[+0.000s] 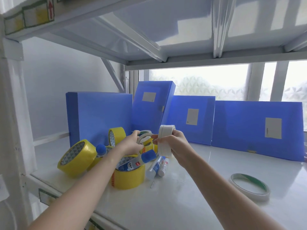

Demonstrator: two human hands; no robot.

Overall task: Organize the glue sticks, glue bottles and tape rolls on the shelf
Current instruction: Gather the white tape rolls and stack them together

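My right hand (172, 143) grips a wide white tape roll (164, 141), held upright above the shelf (191, 196). My left hand (131, 143) pinches thin white tape rolls (146, 136) lifted over the pile. Beneath lie several yellow tape rolls: one tilted at the left (77, 157), one upright behind (117, 135), one flat at the front (128, 178). A glue bottle with a blue cap (137, 161) lies across the front roll, and another blue cap (101, 150) shows behind my left forearm. Two glue sticks (157, 166) lie to the right of the pile.
Several blue file boxes (255, 128) stand along the back of the shelf before a window. A thin green-and-white tape roll (250, 185) lies flat at the right. The upper shelf (149, 30) hangs close overhead, and a white upright post (15, 113) stands at the left.
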